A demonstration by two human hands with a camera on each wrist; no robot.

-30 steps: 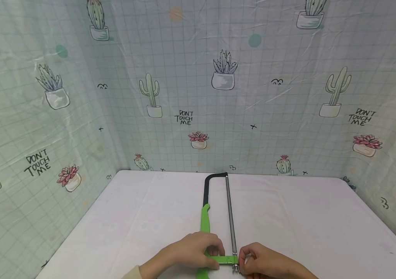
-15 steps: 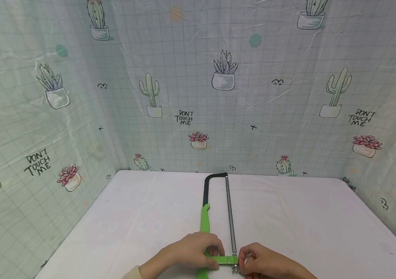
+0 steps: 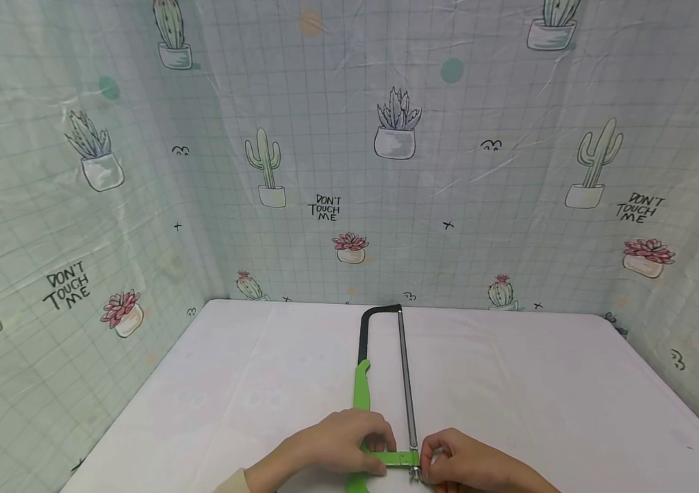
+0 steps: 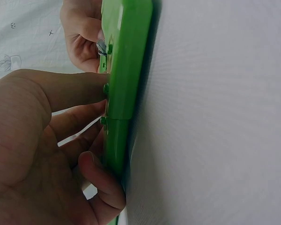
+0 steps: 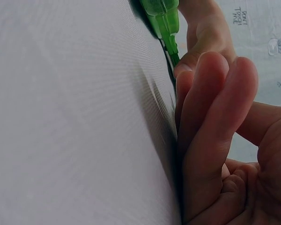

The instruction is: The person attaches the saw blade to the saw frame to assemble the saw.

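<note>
A hacksaw (image 3: 361,392) with a green handle and a black front frame lies flat on the white table, its grey blade (image 3: 407,390) on the right side. My left hand (image 3: 348,441) grips the green frame near the handle, thumb on the near side. At the blade's near end, the thumb and index finger of my right hand (image 3: 463,462) pinch a small metal wing nut (image 3: 415,474). The left wrist view shows the green frame (image 4: 126,70) between my left fingers. In the right wrist view my own fingers (image 5: 210,108) hide the wing nut.
The white table (image 3: 250,383) stretches out on both sides of the saw. A curtain (image 3: 386,185) printed with cacti rises behind the table and along both sides.
Both hands and the hacksaw stay in almost the same place. The wing nut looks slightly turned, and the head view has shifted a touch.
</note>
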